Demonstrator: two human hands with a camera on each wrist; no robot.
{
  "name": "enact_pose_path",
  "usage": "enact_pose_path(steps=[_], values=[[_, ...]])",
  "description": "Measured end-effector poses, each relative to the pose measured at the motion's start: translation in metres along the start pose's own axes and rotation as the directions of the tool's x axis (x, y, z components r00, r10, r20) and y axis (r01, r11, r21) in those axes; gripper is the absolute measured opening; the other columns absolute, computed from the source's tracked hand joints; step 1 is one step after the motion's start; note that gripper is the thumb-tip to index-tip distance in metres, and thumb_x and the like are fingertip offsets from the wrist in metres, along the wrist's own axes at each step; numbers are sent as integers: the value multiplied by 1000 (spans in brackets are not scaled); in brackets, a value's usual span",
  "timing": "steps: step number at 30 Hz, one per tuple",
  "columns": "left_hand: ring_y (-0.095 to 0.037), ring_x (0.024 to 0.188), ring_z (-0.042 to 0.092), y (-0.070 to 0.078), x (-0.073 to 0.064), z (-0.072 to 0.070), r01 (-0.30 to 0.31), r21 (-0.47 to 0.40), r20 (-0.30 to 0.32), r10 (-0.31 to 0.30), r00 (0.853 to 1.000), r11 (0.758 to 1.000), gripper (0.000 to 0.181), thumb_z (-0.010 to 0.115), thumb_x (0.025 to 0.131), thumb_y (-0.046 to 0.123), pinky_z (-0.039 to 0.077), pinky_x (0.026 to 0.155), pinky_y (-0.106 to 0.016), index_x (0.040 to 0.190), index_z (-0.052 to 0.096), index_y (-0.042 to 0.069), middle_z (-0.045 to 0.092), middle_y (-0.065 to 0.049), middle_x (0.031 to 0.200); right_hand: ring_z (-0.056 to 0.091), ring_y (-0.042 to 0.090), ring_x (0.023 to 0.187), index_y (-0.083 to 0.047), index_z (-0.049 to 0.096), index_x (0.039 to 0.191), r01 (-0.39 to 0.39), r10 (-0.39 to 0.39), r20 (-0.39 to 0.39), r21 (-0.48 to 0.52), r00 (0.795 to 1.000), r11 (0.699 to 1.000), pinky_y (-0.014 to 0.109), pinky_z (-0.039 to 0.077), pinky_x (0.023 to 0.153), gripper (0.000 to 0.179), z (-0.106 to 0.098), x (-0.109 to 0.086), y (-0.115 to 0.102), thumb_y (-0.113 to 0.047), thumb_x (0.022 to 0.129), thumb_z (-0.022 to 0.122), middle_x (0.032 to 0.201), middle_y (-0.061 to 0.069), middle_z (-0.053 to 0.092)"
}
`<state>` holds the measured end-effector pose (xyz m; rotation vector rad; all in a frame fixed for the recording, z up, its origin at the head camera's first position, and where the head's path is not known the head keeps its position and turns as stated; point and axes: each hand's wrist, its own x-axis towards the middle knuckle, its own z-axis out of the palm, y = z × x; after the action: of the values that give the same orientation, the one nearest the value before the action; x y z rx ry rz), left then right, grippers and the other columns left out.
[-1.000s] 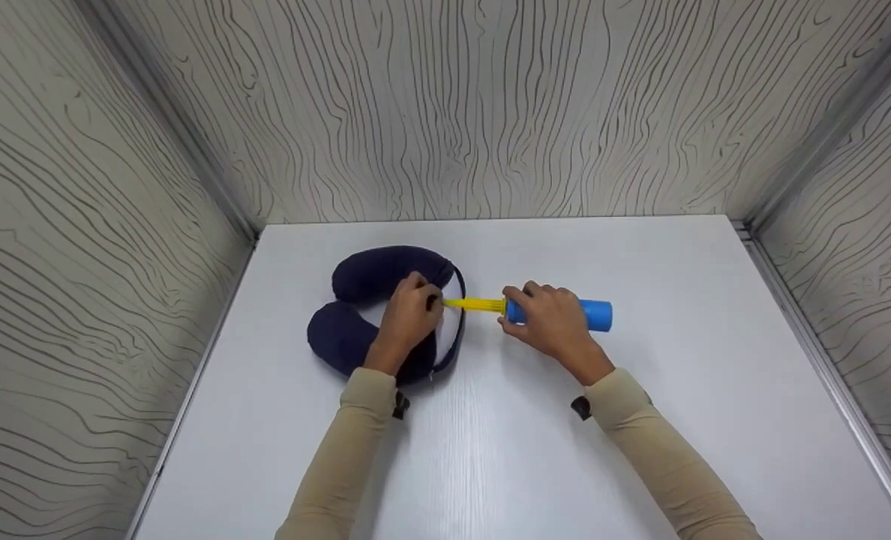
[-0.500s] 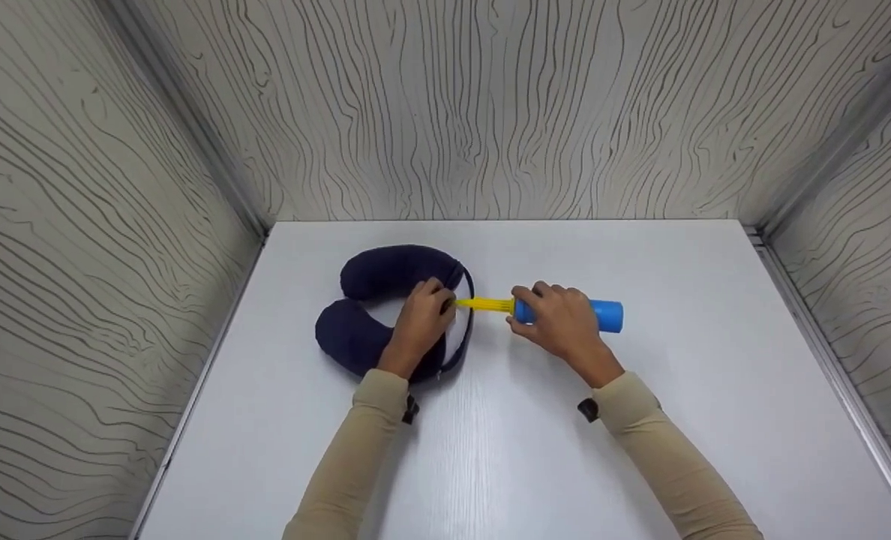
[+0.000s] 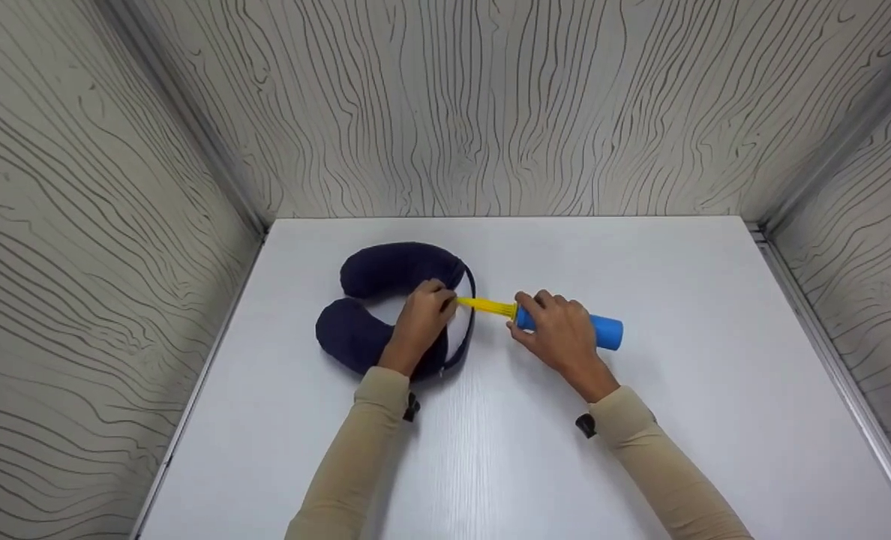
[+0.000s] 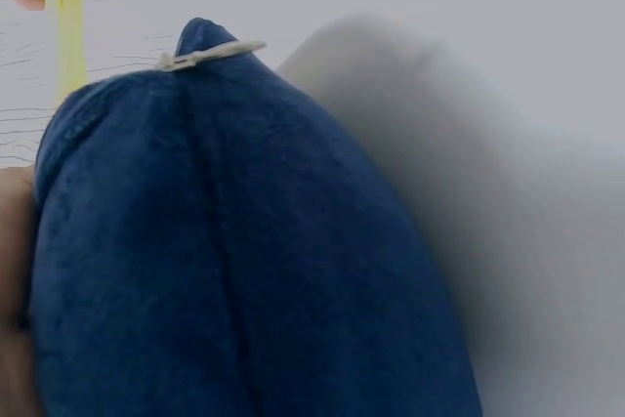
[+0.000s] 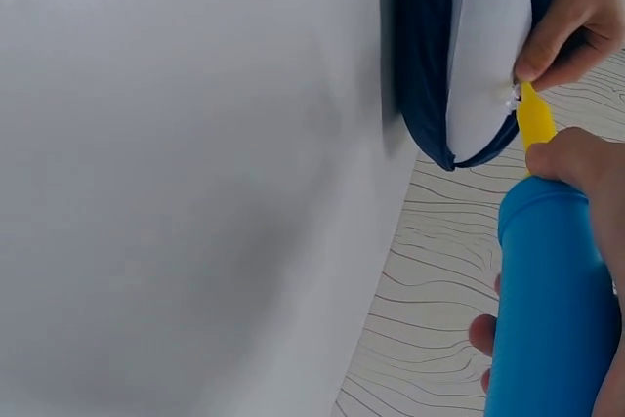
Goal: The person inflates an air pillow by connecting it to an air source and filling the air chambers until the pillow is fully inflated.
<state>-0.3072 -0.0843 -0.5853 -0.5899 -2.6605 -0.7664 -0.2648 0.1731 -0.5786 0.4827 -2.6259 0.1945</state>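
A dark blue U-shaped neck pillow lies on the table, its cover unzipped to show the white inner bladder. My left hand lies across the pillow and pinches with thumb and fingers at the small clear valve. The yellow nozzle of a hand pump meets the valve there; how deep the tip sits is hidden by the fingers. My right hand grips the pump's blue barrel around its front end. In the left wrist view the pillow fills the middle, with a zipper pull on top.
The white table has wood-patterned panels at its back and both sides. Metal rails run along the side edges. A small black camera sits at each wrist.
The pump's rear end has swung towards me with my right hand, so it now slants. The left hand keeps its place at the valve. Earlier, the whole view shifted slightly.
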Motion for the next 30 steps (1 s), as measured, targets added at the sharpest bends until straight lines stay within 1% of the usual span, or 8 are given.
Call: enact_pose_path(steps=[5,8,12,15,19,22,25,30], values=[[-26,99,70,3,1,4,1,-6,-6,-1,1000,1000,16,72,102,13,63,88,-33,108,83,3,73,-11,106,71,28,73,-19,73,128,-33,33,-9,14,999,999,42,64,64,49,0,-6,-1,-49,90,81,103,11,77],[-26,99,70,5,1,6,-1,-10,3,1,1000,1000,17,72,102,13,63,89,-33,109,83,2,73,-11,107,68,26,67,-19,74,126,-71,69,34,46,997,996,40,62,60,48,-1,-8,1,-50,90,81,101,10,78],[-26,99,68,5,0,8,-34,-17,11,34,999,999,18,70,103,13,63,89,-33,109,82,1,71,-11,108,64,22,63,-18,74,125,-121,109,117,99,987,988,39,62,59,45,-5,-8,7,-49,93,75,99,9,78],[-25,97,68,1,0,7,-31,-17,-18,31,999,999,16,70,103,12,62,87,-33,106,82,2,71,-10,104,66,23,66,-15,73,124,-208,185,137,184,973,961,41,63,62,42,-13,-7,16,-44,94,72,101,9,79],[-23,95,68,-5,0,3,10,-19,-62,-12,998,1000,15,71,102,10,62,83,-34,103,83,2,70,-9,101,71,29,74,-13,72,125,-296,282,88,249,955,922,48,65,66,41,-27,-6,36,-41,95,71,106,11,79],[-24,95,67,-6,-1,0,29,-30,-56,-30,998,999,15,71,102,11,62,82,-35,104,83,2,69,-9,101,73,33,79,-13,71,127,-316,308,72,234,949,919,53,65,70,43,-35,-5,52,-43,96,72,109,13,79],[-25,95,67,-6,-1,-1,35,-49,-45,-37,998,998,15,70,103,12,62,83,-36,105,82,2,69,-10,101,74,37,86,-12,69,129,-347,333,98,232,938,909,59,64,75,44,-39,-7,63,-42,97,72,114,16,78],[-24,96,66,-8,-2,-2,33,-54,-50,-36,998,998,15,70,103,12,61,84,-36,104,82,2,69,-10,102,73,38,90,-12,67,131,-376,350,144,245,926,894,61,64,79,45,-40,-4,72,-43,99,70,117,17,77]])
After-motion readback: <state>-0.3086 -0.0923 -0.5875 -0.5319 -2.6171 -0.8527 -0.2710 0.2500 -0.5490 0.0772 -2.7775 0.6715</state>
